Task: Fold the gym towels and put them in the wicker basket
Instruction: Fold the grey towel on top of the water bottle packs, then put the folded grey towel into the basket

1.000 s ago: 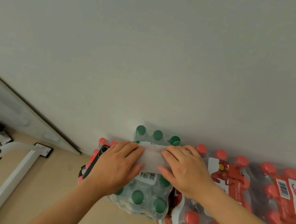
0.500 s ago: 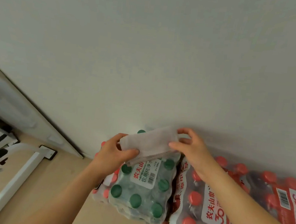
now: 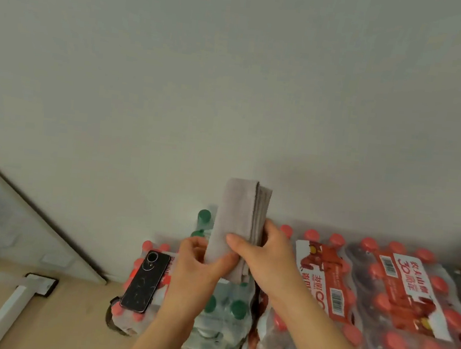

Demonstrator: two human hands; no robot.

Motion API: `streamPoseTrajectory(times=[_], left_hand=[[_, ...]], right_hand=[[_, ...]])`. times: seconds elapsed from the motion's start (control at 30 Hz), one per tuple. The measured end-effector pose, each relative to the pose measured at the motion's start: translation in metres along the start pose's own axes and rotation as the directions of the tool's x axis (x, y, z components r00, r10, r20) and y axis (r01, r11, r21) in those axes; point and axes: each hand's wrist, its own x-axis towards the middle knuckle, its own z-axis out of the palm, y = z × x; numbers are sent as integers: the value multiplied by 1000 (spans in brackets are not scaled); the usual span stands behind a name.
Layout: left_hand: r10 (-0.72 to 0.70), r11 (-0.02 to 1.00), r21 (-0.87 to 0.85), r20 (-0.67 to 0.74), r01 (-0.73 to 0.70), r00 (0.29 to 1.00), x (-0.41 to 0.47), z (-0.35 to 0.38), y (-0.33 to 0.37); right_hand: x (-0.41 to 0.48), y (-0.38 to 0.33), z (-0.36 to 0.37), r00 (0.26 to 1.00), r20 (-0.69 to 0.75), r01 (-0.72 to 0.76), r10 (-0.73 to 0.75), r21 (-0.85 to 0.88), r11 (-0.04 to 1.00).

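Head view, towel: a grey folded towel (image 3: 237,217) stands upright at the centre of the frame, lifted off the bottles, with its stacked layered edges showing along its right side.
Right hand: the right hand (image 3: 268,260) grips the towel's lower part, thumb across the front and fingers curled behind.
Left hand: the left hand (image 3: 196,267) pinches the towel's lower left edge, just beside the right hand.
Below the hands: a green-capped bottle pack (image 3: 226,313) in plastic wrap.
Lower centre-left: a dark phone (image 3: 145,280) lies tilted on red-capped bottles.
Right of frame: red-capped bottle packs (image 3: 397,305) with red labels.
Background: pale wall (image 3: 234,75) above, tan floor (image 3: 65,324) at lower left.
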Motion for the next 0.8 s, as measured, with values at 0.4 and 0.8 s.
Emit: streamPoseTrajectory(times=[0.4, 0.8], left_hand=[[467, 144, 423, 768, -895, 438, -29, -30, 58], [429, 284, 129, 869, -950, 246, -64, 113, 74]], right_hand=[[-108, -24, -74, 886, 299, 399, -355, -882, 251], [-142, -15, -253, 970, 191, 238, -148, -858, 456]])
